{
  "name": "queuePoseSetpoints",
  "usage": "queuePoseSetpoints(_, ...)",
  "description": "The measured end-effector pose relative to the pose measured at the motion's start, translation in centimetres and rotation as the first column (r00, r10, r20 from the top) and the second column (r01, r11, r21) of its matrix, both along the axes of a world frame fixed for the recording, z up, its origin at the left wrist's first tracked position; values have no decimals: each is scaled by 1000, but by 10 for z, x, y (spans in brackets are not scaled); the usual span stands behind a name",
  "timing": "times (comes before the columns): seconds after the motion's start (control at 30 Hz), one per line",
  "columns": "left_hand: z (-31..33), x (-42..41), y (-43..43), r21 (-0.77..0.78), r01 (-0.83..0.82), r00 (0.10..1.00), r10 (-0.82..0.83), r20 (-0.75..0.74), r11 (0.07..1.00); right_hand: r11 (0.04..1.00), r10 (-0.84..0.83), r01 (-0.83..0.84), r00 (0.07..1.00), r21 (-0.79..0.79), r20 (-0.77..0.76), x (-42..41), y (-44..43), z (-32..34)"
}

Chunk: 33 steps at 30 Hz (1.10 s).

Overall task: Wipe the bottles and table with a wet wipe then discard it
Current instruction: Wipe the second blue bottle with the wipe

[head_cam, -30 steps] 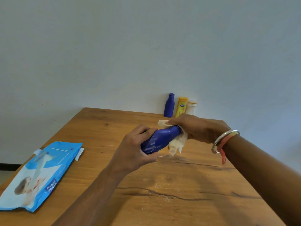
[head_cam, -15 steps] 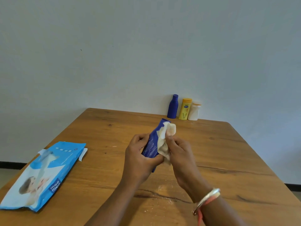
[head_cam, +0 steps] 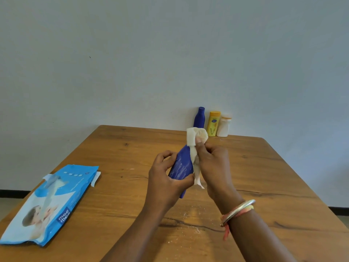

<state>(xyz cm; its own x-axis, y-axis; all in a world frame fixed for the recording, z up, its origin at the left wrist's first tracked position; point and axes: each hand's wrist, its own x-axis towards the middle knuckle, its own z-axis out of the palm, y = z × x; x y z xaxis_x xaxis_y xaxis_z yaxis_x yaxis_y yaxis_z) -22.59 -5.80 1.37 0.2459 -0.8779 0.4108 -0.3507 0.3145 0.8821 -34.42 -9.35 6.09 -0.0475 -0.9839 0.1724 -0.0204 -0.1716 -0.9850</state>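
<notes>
- Two hands worked above the middle of the desk [head_cam: 117, 148]: the left hand [head_cam: 166, 183] was clenched around the lower body of a dark blue bottle [head_cam: 182, 167], holding it tilted and clear of the wood.
- Against that bottle's right side and over its top, the right hand [head_cam: 213, 167] pinched a crumpled wet wipe [head_cam: 196, 138] — thumb pressing the cloth to the plastic.
- White streaks showed on the blue surface, so I judged this bottle only partly cleaned.
- Three more stood untouched at the far edge by the wall: a second blue bottle [head_cam: 199, 118], a yellow bottle [head_cam: 213, 123] and a white bottle [head_cam: 223, 126], close together.
- Pale crumbs or powder [head_cam: 192, 212] lay on the wood below the hands.
- An open pack of wipes [head_cam: 49, 203] lay flat at the left.
- Left to do, by my reckoning — the other bottles, the desk surface, and discarding the wipe; no bin was visible.
</notes>
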Motion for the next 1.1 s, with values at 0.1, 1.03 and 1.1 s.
queuePoseSetpoints(0.1, 1, -5, -3, -7, -33, 999, 33, 14, 999, 1000, 23, -23, 999, 15, 22, 1, 5, -2)
queuePoseSetpoints(1.03, 69, -2, -36, 338, 276, 789, -11, -615, 900, 943, 297, -321, 932, 91, 209, -18, 6, 2)
queuePoseSetpoints(1.1, 70, 4, -40, 313, 354, 703, -31, -710, 881, 924, 348, -365, 927, 118, 140, -19, 10, -1)
